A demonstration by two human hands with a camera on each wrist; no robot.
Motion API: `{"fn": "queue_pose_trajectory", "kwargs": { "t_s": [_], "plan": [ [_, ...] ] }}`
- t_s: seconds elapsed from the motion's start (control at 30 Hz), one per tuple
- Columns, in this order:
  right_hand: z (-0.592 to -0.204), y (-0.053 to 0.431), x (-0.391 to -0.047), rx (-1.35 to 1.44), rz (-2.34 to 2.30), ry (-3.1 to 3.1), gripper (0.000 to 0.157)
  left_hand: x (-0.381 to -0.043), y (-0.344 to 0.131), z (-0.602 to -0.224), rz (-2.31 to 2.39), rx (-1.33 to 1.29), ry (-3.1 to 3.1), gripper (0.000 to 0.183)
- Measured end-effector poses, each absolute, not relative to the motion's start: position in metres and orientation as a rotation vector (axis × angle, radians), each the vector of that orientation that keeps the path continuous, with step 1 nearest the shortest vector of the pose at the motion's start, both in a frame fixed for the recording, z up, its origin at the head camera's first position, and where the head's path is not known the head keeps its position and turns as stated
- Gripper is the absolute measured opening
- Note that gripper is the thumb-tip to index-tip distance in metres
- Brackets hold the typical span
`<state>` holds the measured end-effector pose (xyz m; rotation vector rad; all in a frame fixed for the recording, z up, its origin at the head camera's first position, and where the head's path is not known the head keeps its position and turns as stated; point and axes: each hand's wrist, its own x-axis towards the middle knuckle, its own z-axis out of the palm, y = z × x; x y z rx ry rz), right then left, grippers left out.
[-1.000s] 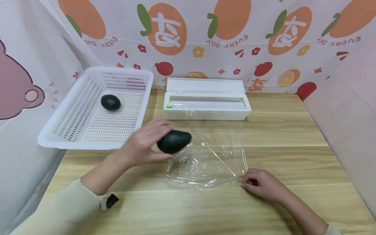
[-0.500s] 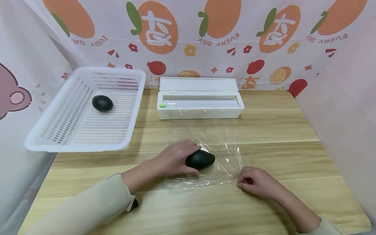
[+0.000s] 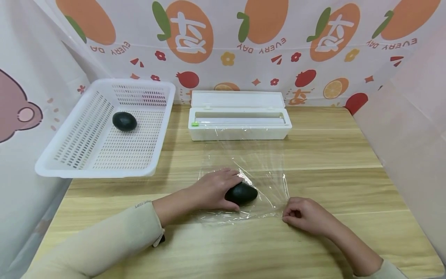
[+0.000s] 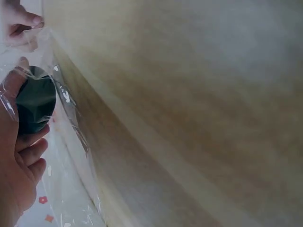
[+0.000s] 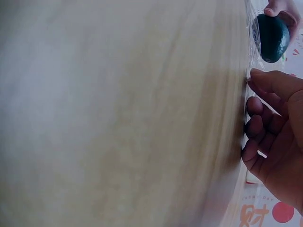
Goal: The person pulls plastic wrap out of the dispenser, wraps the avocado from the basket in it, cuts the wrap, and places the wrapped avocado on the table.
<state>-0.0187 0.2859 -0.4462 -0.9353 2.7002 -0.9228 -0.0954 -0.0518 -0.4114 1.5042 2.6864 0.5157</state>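
My left hand grips a dark green avocado by its left end, thumb on the near side and fingers on the far side. Beneath the avocado lies a sheet of clear cling film, stretched out from its dispenser box. At the film's near right corner, the right hand pinches the edge between thumb and forefinger. The left wrist view shows the avocado between thumb and fingers. In the right wrist view the pinching hand is close, its other fingers curled.
A white perforated basket stands at the back left, with another avocado in it. The dispenser's lid is raised at the back of the wooden table. A fruit-print curtain hangs behind.
My left hand has lowered the avocado rightward onto the cling film and stays around it. The right hand keeps its pinch on the film corner. The head view has shifted slightly.
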Motion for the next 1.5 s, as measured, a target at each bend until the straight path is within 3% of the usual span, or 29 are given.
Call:
{"fn": "queue_pose_trajectory", "kwargs": {
  "t_s": [0.43, 0.7, 0.83, 0.93, 1.07, 1.5],
  "plan": [
    [-0.441, 0.28, -0.018, -0.871, -1.0, 2.76, 0.017, -0.095, -0.05, -0.413, 0.51, 1.361, 2.676, 0.079],
    [-0.429, 0.239, -0.025, -1.319, -0.733, 2.991, 0.025, -0.095, -0.048, -0.41, 0.556, 1.228, 2.656, 0.081],
    [-0.434, 0.22, -0.026, -1.434, -0.562, 2.945, 0.02, -0.094, -0.05, -0.411, 0.626, 1.18, 2.651, 0.088],
    [-0.438, 0.211, -0.026, -1.452, -0.513, 2.934, 0.012, -0.093, -0.05, -0.413, 0.659, 1.181, 2.634, 0.082],
    [-0.441, 0.206, -0.025, -1.411, -0.51, 2.957, 0.005, -0.093, -0.051, -0.414, 0.657, 1.195, 2.623, 0.073],
    [-0.418, 0.197, -0.039, -0.959, -0.782, 2.936, 0.011, -0.093, -0.05, -0.409, 0.611, 1.315, 2.54, 0.072]
  ]
}}
